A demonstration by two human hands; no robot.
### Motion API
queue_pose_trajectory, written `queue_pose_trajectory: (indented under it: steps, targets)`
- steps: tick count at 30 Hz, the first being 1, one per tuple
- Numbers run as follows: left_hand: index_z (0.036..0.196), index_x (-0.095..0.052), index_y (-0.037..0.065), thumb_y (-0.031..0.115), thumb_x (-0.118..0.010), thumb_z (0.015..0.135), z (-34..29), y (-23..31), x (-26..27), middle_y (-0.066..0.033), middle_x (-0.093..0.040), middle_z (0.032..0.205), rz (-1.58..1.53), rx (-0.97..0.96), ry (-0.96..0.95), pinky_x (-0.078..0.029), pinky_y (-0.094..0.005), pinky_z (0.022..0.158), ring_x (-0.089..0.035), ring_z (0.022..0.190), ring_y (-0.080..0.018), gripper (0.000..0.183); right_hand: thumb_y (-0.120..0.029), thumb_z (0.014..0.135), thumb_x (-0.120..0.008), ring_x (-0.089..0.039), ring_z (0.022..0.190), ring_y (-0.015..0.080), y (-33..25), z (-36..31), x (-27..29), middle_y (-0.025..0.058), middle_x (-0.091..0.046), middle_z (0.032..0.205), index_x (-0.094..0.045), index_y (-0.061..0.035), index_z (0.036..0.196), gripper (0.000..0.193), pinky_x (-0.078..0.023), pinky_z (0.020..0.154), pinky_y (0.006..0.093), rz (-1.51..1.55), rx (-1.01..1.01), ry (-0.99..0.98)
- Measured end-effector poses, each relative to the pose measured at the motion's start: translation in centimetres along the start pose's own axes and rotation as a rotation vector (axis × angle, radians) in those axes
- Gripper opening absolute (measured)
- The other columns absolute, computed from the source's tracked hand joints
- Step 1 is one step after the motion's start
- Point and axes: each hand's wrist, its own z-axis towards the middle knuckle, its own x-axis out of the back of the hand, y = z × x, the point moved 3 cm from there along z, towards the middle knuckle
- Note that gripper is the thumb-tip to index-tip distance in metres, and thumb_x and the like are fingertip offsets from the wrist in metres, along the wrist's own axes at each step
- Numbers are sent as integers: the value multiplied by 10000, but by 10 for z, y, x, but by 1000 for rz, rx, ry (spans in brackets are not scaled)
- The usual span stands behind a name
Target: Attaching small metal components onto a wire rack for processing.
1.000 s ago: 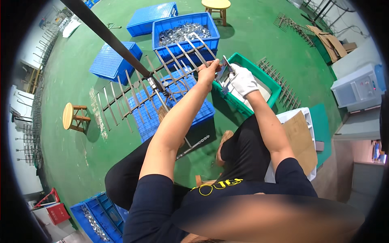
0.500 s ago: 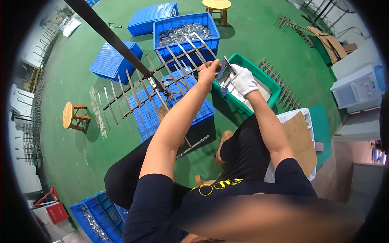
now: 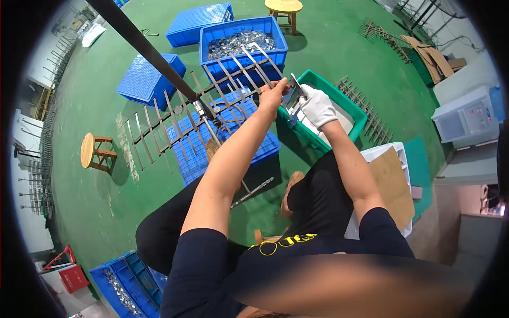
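Observation:
My right hand (image 3: 319, 107), in a white glove, is closed on a flat, shiny metal plate (image 3: 297, 86) held above the green crate (image 3: 351, 97). My bare left hand (image 3: 272, 95) is closed too, its fingertips pinching at the plate's left edge; what lies inside the fingers is hidden. Close beside the left hand ends a metal hanging rack (image 3: 157, 123) with many prongs, fixed slantwise to a dark upright pole (image 3: 151, 54). Below the plate, a bluish metal piece (image 3: 291, 117) shows at the crate's near left rim.
Under the rack stands a blue crate (image 3: 193, 167). Beyond it, a blue bin (image 3: 244, 61) holds many small metal parts. Wooden stools (image 3: 89, 151) stand left and at the back. Spare racks (image 3: 366, 111) lie at right. A white tray (image 3: 404, 159) carrying cardboard (image 3: 391, 183) sits by my right leg.
My gloved right hand has shifted very slightly left, and the plate has turned a little. My left hand stays in nearly the same place.

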Motion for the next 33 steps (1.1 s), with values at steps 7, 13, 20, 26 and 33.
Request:
queue_pose_trajectory:
  steps: [7, 13, 20, 26, 33]
  targets:
    - [814, -635, 40, 305, -611, 813, 7, -9, 3, -41, -631, 729, 101, -102, 70, -427, -214, 633, -575, 661, -113, 266, -192, 786, -492, -567, 699, 409, -9, -3, 5, 187, -623, 778, -587, -90, 941, 208, -446, 599, 460, 40, 29, 63]
    - [770, -631, 16, 279, -621, 793, 2, -5, 2, -45, -615, 687, 171, -117, 141, -430, -198, 614, -548, 618, -109, 264, -186, 777, -492, -563, 682, 403, -17, -2, 12, 187, -621, 769, -591, -85, 915, 197, -438, 590, 460, 49, 6, 66]
    - [728, -629, 14, 261, -624, 777, -2, 0, 2, -45, -602, 650, 232, -101, 170, -421, -194, 583, -531, 589, -100, 252, -179, 767, -492, -557, 651, 405, -22, 1, 10, 179, -617, 733, -583, -75, 862, 168, -430, 571, 459, 36, 40, 103]
    - [723, -628, 13, 271, -616, 778, 3, -3, 5, -40, -600, 641, 242, -103, 171, -415, -196, 561, -523, 575, -99, 264, -173, 764, -490, -553, 625, 406, -27, 1, 8, 171, -612, 699, -573, -70, 834, 149, -427, 553, 459, 12, 50, 127]
    - [725, -628, 11, 275, -614, 775, 2, -1, 2, -36, -599, 637, 317, -82, 186, -413, -199, 553, -518, 565, -98, 269, -169, 765, -486, -552, 613, 404, -26, 0, 11, 175, -607, 684, -572, -73, 835, 147, -422, 540, 462, 33, 81, 139]
